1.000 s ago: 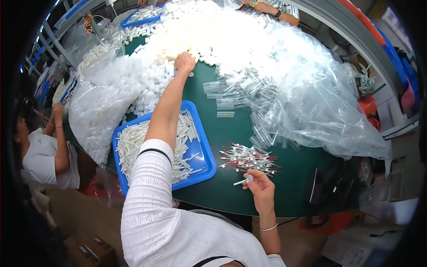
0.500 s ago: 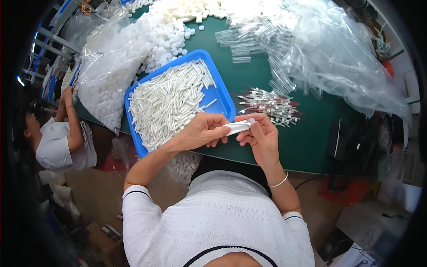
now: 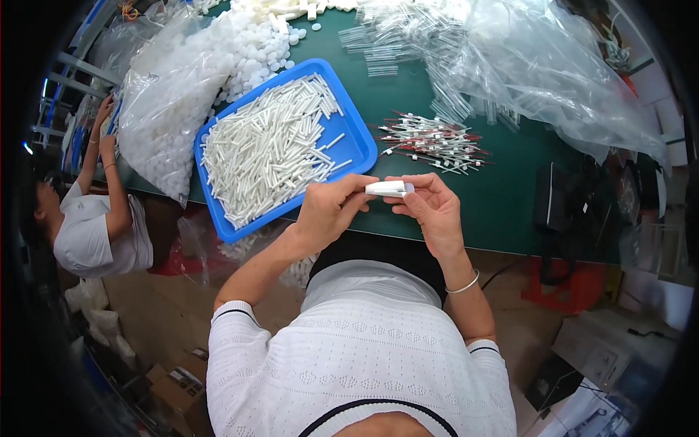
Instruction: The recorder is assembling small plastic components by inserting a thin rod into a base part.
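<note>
Bag (image 3: 182, 84) of clear, crinkled plastic, full of round white caps (image 3: 154, 138), slumps at left. Right of it, a smooth blue tray (image 3: 351, 138) holds slim white rods (image 3: 262, 142). Left hand (image 3: 328, 210) pinches one end of a white piece (image 3: 384, 189) near the tray's right corner; right hand (image 3: 435, 210) pinches the other. Beyond lie glassy tubes (image 3: 382, 54), red-tipped sticks (image 3: 437, 142) and, far right, rumpled film (image 3: 553, 80).

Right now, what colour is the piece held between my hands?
The held piece is white, as the head view shows.
</note>
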Demonstrator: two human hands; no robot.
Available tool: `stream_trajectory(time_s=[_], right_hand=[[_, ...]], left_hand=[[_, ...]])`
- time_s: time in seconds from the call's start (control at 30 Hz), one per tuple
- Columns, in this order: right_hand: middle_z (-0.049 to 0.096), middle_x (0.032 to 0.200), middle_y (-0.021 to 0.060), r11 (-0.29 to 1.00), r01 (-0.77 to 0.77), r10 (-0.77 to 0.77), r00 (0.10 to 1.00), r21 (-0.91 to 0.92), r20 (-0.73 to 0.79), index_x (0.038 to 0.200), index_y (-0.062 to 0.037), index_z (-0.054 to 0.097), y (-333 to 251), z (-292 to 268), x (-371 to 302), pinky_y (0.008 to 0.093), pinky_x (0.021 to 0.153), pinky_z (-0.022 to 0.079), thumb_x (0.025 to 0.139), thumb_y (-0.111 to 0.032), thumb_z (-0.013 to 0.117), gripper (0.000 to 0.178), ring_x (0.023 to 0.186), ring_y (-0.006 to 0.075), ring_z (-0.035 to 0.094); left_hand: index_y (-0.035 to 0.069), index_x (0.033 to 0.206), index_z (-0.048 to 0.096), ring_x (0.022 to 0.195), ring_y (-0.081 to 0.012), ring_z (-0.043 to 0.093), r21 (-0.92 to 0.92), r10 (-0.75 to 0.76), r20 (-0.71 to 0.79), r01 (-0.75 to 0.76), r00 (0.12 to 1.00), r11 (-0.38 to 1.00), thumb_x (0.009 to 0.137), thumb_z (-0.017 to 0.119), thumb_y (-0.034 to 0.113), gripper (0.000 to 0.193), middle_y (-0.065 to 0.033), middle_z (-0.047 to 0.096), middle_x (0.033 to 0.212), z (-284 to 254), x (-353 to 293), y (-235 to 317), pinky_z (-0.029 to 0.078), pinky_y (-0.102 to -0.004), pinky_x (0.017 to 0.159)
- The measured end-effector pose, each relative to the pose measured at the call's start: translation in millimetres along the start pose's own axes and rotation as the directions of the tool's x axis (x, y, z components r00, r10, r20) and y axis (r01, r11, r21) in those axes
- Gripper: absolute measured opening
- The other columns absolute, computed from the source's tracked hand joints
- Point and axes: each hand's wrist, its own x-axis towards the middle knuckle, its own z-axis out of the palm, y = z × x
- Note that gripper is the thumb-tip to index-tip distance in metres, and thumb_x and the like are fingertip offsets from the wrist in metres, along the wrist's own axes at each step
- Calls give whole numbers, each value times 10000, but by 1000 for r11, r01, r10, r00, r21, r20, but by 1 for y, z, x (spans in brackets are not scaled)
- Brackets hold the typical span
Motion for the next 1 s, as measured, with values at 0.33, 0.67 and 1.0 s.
stream_trajectory(time_s=[0.33,0.67,1.0], right_hand=[[664,1027,138,941,86,-116,991,-328,-73,1014,10,599,10,-7,5,269,761,555,837,-36,706,212,899,184,669],[666,872,99,185,422,-540,798,-887,268,945,-33,677,-14,-14,13,346,737,482,689,-26,774,273,837,262,627],[673,937,83,476,275,-457,889,-835,33,1034,-11,669,-38,-25,0,259,739,475,793,-55,739,254,808,155,616]], left_hand=[[-12,1165,568,784,-122,678,-88,-86,67,91,994,992,897,595,1,270,-105,702,901,-1,7,12,528,-225,648],[28,897,669,706,-230,639,303,251,1,-240,968,922,837,656,81,82,-84,655,792,-15,147,-42,498,-309,627],[36,945,559,931,-252,604,518,288,43,-268,957,812,802,676,77,189,-128,628,953,-2,172,-54,494,-333,769]])
